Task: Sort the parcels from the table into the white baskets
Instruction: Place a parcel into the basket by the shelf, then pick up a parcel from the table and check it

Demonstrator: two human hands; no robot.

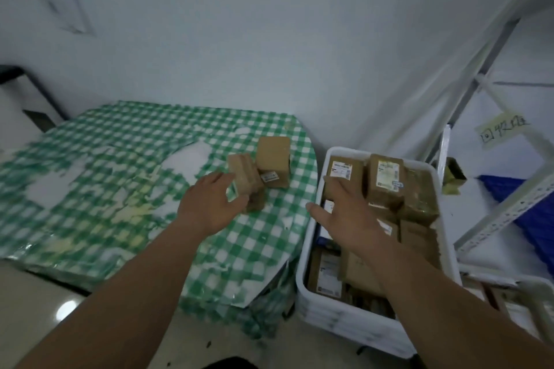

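Two brown parcels sit near the right edge of the counter [120, 159], which has a green checked cloth. The left hand [209, 204] reaches the nearer parcel [247, 181], its fingers [223, 178] loosely spread beside it; it looks like touching, but blur makes that hard to tell. The taller parcel [273, 160] stands just behind. The right hand [347, 213] hovers flat, fingers straight, over the white basket [311, 249] just off the counter's right edge, packed with parcels.
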